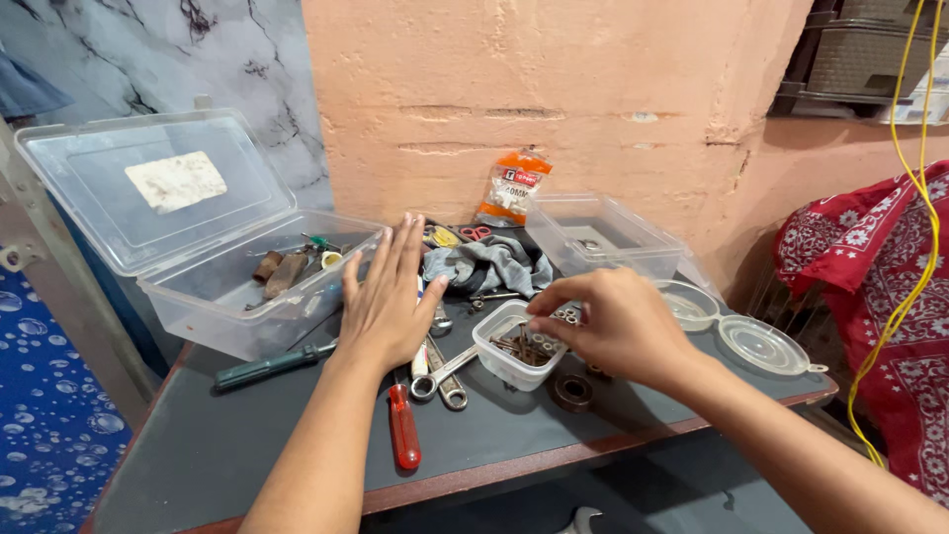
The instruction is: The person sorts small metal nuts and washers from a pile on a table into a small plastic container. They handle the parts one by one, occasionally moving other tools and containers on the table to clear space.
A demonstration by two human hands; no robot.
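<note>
The right hand (613,326), fingers pinched together, dips into the small clear plastic tub of rusty screws and nuts (516,348) at the centre of the frame; whether it grips a piece I cannot tell. The left hand (388,297) lies flat and spread on the tools just left of the tub, over a silver spanner (442,374) and above a red-handled screwdriver (403,427) on the dark grey tabletop (208,445). The tub sits between both hands, touching only the right. A large clear lidded box (227,287) stands open at upper left.

A small home workshop corner: wrenches (445,381), a red-handled screwdriver (403,427) and clear plastic boxes (198,287) of hardware crowd a dark table (514,435) against a rough plastered wall (554,89).
</note>
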